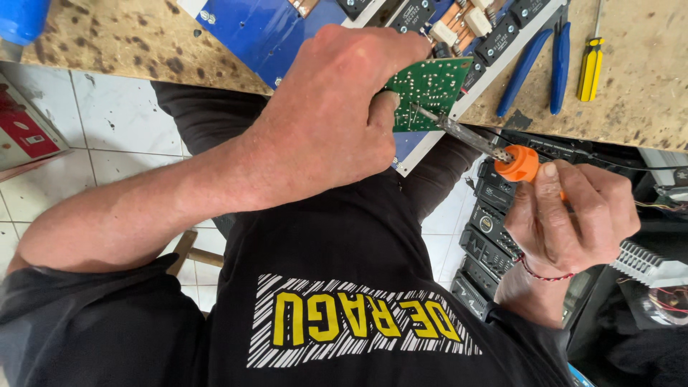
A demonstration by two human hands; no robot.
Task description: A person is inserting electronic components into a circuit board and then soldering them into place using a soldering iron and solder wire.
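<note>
**Hot tool on a thin green board**

Black shirt fills the bottom of the view. Just above it, the right hand (570, 215) is wrapped tight around a soldering iron (502, 154) with an orange collar. Its tip touches the green circuit board (428, 89). The left hand (337, 107) pinches that board's edge, thumb underneath. It looks light, stiff and easy to break, so edges seem the safest hold. Blue pliers (541, 61) lie well past the tip.

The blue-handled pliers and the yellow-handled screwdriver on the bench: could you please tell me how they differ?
The blue-handled pliers have two long curved handles; the yellow-handled screwdriver has one straight handle with black marks. The pliers look longer and lie nearer the green circuit board. Both lie untouched on the wooden bench.
</note>
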